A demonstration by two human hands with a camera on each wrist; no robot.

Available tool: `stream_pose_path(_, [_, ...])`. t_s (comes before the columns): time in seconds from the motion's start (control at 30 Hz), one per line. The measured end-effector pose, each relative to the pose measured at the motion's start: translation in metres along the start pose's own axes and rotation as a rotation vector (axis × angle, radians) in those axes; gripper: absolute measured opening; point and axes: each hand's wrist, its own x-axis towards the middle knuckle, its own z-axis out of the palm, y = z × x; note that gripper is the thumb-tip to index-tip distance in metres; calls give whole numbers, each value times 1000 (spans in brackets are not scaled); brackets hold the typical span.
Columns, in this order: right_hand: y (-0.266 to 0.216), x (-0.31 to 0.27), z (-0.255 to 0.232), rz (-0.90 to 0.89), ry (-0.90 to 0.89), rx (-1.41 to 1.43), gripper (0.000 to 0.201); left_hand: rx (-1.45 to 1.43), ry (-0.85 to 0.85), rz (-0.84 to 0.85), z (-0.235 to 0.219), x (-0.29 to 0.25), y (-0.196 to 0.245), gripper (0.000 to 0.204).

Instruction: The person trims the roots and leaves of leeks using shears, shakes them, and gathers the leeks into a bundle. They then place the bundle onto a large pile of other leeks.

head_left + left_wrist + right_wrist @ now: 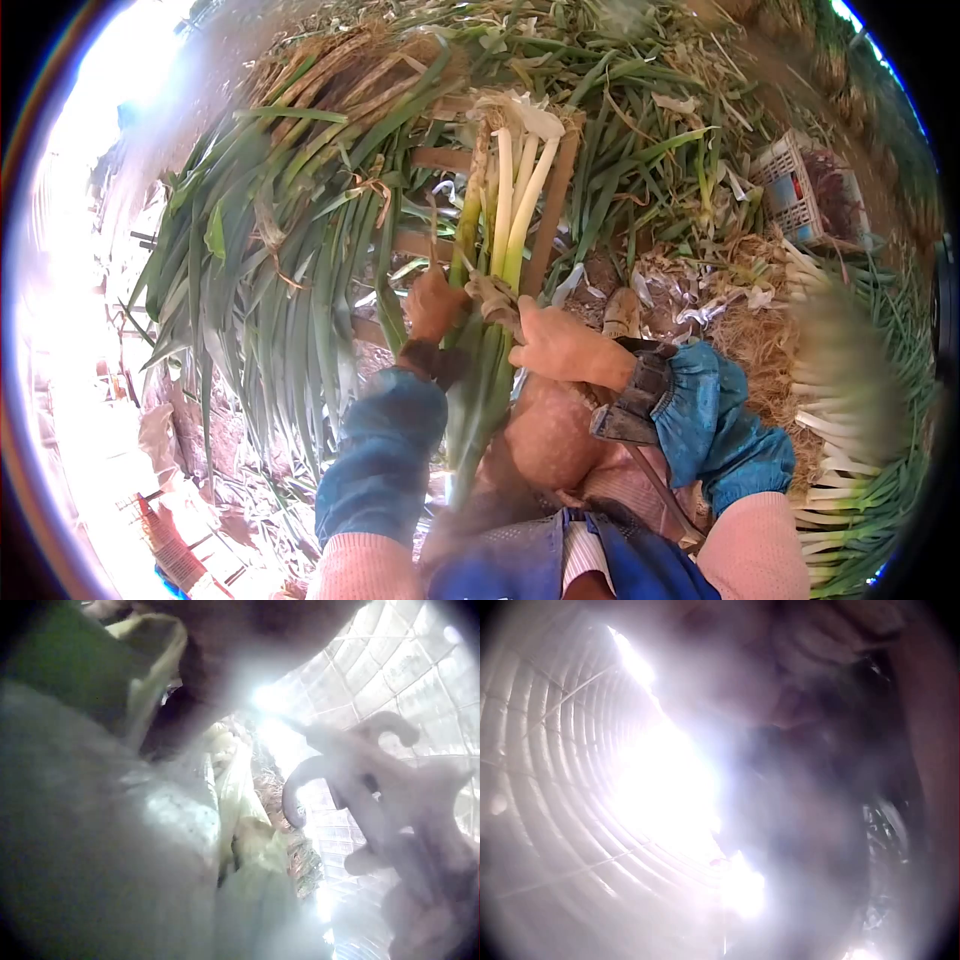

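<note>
A small bunch of leeks with white shanks lies upright in the middle of the head view, roots away from me, green leaves toward my lap. My left hand grips the green stalks on the bunch's left side; a thin pointed brown piece stands up just above this hand. From the right, my right hand pinches a withered brownish leaf strip that crosses the front of the stalks. Pale leaf layers show close up in the left wrist view. The right wrist view is mostly blurred and glaring.
A wooden frame is under the bunch. A large heap of untrimmed leeks hangs over at left. Cleaned leeks lie in a row at right, beside a plastic crate. Loose leaves litter the far side.
</note>
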Motion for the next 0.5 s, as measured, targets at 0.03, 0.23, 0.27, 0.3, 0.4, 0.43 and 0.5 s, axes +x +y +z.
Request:
stream_pose_path(0.03, [-1,-2,0,4,-22,11,46,19,17,-3,-5,1,3,35])
stream_pose_path(0.23, [-1,-2,5,19,-72,64,45,59,83,-31,-13,12,-5,29])
stream_pose_path(0.27, [-2,1,4,26,-99,71,46,54,79,-34,-15,13,-6,29])
stream_pose_path(0.3, [-2,5,4,34,-126,80,48,62,92,-46,-13,12,-6,30])
stream_pose_path(0.4, [-4,18,8,31,-60,73,44,62,146,-39,-1,4,-6,36])
stream_pose_path(0.43, [-5,18,9,32,-90,63,43,45,178,-10,3,0,-7,38])
stream_pose_path(0.5, [-17,14,2,32,-152,37,42,11,187,24,8,-8,-11,41])
